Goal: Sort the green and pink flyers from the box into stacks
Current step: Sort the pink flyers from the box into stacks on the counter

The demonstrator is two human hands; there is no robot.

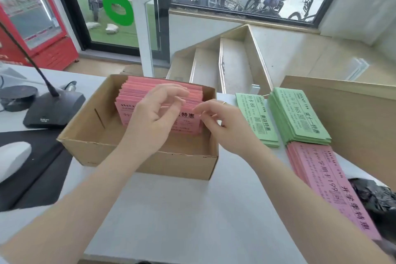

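A brown cardboard box (90, 135) sits on the white counter with a thick bundle of pink flyers (188, 122) standing on edge inside. My left hand (154, 118) hovers over the bundle, fingers curled, thumb and fingertips at the top edges of the flyers. My right hand (216, 122) reaches in from the right and pinches the right edge of the front flyers. To the right of the box lie two green flyer stacks, a thin one (256, 118) and a thicker one (297, 115). A pink flyer stack (334, 186) lies in front of them.
A black microphone base (53, 109) with a gooseneck stands left of the box. A white mouse (12, 156) rests on a black mat (38, 178). A black plastic bag (377, 197) lies at the right edge, beside a cardboard panel (353, 118).
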